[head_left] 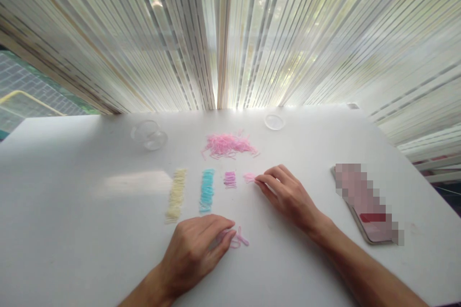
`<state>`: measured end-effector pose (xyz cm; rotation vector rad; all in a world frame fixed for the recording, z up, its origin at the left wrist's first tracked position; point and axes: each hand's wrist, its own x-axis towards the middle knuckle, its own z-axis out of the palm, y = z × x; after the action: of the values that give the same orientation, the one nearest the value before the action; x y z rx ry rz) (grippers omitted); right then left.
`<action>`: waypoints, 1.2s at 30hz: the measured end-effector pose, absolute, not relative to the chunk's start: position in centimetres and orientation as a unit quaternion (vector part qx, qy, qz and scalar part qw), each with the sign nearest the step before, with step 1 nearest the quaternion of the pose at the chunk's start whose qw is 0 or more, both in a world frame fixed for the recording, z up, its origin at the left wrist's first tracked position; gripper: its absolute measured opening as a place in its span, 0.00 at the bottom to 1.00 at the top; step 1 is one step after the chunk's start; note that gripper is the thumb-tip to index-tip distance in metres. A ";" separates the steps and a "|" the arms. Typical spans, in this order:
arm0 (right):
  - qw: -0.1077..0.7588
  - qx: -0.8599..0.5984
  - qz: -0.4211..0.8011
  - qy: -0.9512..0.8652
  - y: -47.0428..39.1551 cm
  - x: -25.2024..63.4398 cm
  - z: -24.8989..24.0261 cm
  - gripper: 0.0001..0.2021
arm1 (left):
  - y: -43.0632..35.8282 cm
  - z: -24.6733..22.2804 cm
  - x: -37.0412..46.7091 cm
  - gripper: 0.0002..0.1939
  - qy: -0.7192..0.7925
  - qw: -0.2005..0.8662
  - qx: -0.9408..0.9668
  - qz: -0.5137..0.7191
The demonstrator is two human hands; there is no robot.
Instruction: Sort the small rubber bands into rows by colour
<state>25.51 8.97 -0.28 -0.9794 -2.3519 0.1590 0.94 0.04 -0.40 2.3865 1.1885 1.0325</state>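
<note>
My left hand [198,249] is low in the middle, its thumb and fingertips closed round a few purple-pink loops [239,239] that stick out at the right. My right hand [286,194] has its fingertips together at the right end of a short row of pale pink strips [249,177]; whether they grip one is too small to tell. To the left lie a short purple row [230,180], a longer blue row [207,191] and a pale yellow row [176,195]. A loose pink pile [228,145] lies behind the rows.
Clear round containers [149,135] stand at the back left of the white table [90,240]. A clear round lid [274,122] lies at the back right. A phone [367,206], partly blurred out, lies at the right. String curtains [162,33] hang along the back edge.
</note>
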 end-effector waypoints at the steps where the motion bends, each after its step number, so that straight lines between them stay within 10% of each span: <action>1: 0.283 -0.367 0.051 -0.885 9.0 25.4 -0.3 0.07 | 0.1 -0.4 1.0 0.04 0.411 0.142 0.827 0.357; 21: 0.323 -0.353 0.108 -0.872 7.9 25.3 0.5 0.05 | 0.0 -0.1 0.7 0.07 0.417 0.168 0.837 0.311; 36: 0.173 -0.233 0.249 -0.924 4.4 24.1 0.7 0.03 | -0.2 0.3 0.3 0.03 0.430 0.164 0.867 0.193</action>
<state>24.12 4.44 0.71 -0.6610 -2.6207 0.7070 0.30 -0.22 0.29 2.4712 1.2251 0.5498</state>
